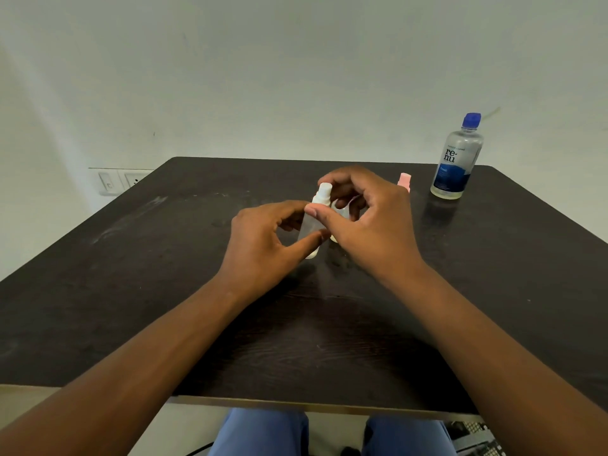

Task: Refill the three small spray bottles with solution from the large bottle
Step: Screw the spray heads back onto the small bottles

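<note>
A small clear spray bottle is held mid-table, just above or on the dark table; contact with the surface cannot be told. Its long axis runs near-upright, tilted slightly, white spray head at the far end, base toward the near edge. The left hand is curled round the bottle body from the left, thumb across the lower body, fingers behind. The right hand is arched over from the right, thumb pressed at the neck just below the spray head, fingers curled over the far side; judged as set to twist or pull the top off, with the top lying up and far from the left grip. A second small clear bottle is partly seen inside the right hand's curl; whether it is gripped or merely behind the fingers cannot be told. A pink-topped bottle is mostly hidden behind the right hand, only its top visible. The large bottle stands upright at the far right, blue cap on, well apart from both hands, nearer the right hand. Fill levels of the small bottles are too faint to read.
</note>
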`<action>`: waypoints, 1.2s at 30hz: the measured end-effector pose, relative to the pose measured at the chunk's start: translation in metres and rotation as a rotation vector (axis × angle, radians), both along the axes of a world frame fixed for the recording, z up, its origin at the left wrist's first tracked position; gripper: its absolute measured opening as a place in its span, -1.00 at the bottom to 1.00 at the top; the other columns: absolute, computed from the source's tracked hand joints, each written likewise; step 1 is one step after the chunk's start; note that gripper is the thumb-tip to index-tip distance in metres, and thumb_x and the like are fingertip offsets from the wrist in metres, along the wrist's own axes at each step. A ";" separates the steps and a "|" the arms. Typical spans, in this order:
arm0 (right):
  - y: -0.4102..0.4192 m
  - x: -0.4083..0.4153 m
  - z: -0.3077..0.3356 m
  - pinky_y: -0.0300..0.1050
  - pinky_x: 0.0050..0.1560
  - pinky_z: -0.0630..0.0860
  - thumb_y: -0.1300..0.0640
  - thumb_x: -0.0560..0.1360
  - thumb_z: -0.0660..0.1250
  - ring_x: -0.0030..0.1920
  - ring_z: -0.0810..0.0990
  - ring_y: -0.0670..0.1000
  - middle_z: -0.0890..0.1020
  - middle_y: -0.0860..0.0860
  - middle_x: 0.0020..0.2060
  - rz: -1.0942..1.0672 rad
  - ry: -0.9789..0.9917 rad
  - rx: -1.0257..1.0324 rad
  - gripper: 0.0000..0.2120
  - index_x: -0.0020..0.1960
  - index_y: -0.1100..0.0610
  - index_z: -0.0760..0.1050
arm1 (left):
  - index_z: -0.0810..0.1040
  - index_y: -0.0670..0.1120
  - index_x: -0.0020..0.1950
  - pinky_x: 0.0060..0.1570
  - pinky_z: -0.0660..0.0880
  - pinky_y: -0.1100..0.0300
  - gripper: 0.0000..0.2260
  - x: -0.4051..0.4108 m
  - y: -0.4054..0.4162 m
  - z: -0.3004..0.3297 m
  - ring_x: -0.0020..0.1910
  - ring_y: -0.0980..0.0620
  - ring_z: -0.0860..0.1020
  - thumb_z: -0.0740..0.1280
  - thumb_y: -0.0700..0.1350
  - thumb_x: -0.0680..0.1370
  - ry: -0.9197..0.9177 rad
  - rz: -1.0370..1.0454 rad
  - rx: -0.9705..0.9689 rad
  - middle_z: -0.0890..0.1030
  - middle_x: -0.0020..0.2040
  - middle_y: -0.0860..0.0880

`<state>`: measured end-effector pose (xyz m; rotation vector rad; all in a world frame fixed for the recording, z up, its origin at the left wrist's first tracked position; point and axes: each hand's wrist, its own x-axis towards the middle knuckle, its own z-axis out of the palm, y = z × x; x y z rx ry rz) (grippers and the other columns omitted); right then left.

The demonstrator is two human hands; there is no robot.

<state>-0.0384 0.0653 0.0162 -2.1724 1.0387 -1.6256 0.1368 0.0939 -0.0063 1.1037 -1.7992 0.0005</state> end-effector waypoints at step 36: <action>0.006 0.000 0.002 -0.03 0.21 0.63 0.24 0.51 0.54 0.12 0.70 -0.14 0.75 -0.12 0.10 0.142 -0.055 0.170 -0.63 0.29 0.06 0.65 | 0.68 -0.01 0.28 0.02 0.57 0.29 -0.61 0.002 -0.001 -0.002 -0.01 0.21 0.65 0.47 0.14 0.52 -0.023 -0.039 -0.005 0.72 0.08 0.15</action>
